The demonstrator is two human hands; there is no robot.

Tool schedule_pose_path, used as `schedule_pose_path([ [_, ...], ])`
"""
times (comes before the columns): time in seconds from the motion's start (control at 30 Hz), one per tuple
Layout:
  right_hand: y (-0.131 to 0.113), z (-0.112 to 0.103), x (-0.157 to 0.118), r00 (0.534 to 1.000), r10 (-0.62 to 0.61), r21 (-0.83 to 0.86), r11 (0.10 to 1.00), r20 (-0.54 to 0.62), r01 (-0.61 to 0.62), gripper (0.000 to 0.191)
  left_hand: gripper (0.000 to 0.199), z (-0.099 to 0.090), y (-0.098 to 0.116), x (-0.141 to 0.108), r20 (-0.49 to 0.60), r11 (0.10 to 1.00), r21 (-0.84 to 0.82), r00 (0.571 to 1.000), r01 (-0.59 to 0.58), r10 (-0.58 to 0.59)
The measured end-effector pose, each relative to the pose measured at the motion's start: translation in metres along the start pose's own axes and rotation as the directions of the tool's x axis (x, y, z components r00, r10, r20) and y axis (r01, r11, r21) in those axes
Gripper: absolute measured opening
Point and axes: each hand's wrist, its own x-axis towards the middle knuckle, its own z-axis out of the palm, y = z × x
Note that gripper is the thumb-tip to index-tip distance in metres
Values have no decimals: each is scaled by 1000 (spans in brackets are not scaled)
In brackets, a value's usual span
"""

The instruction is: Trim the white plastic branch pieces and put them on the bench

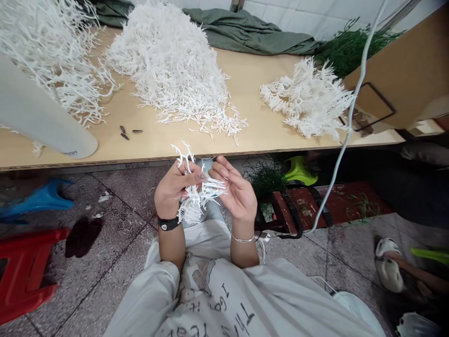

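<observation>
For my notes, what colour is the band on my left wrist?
The band is black with a small pale emblem; head view.

Pale lettered shirt (pixel 238 302), black left wristband (pixel 169 223), silver right bracelet (pixel 242 240)

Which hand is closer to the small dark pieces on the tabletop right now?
Left. The left hand, pinching white sprigs, is in front of the table, rightward of the dark pieces; the right hand is farther right.

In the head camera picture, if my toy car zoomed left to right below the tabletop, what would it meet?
Red stool, dark shoes, left hand holding white sprigs, right hand, bright green stool, white clog.
</observation>
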Motion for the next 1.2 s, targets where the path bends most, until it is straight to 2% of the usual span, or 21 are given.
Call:
schedule_pose_path([
  [0.1,-2,-1,-6,994,-105,-270,958,-21,95,13,43,-1,5,3,52,997,70,998,39,-43],
  [0.2,-5,0,-12,978,-206,-532,830,-15,167,39,38,-1,12,4,125,977,185,984,106,-130],
  [0.23,-6,0,-14,976,-217,-598,781,11,181,42,35,0,14,4,147,969,212,976,130,-163],
  [0.33,-8,-2,-16,978,-141,-734,646,155,209,37,33,-1,17,5,206,955,242,953,171,-223],
  [0.43,-10,-5,-16,950,7,-774,581,313,252,34,34,-4,16,5,207,967,204,959,152,-194],
  [0.5,-9,-6,-15,932,34,-759,593,360,271,35,33,-6,15,5,176,978,165,972,126,-155],
  [0.57,-7,-4,-16,937,21,-724,640,349,256,39,32,-8,14,5,158,985,143,980,99,-122],
  [0.73,2,1,-16,974,27,-619,776,223,120,47,33,-7,14,3,158,983,159,981,89,-114],
  [0.93,7,6,-15,993,-84,-588,800,83,117,49,41,-2,15,3,93,986,142,991,86,-99],
  [1.0,8,8,-15,994,-63,-478,873,88,98,51,46,5,11,5,129,994,79,988,75,-85],
  [1.07,7,10,-14,992,-19,-289,956,124,55,53,51,18,6,7,161,998,-32,986,49,-43],
  [1.13,4,11,-14,987,-24,-110,993,157,41,54,52,35,3,9,110,991,-135,994,2,13],
  [1.2,1,11,-13,978,-89,43,996,186,83,54,49,52,4,11,39,988,-147,998,-38,45],
])
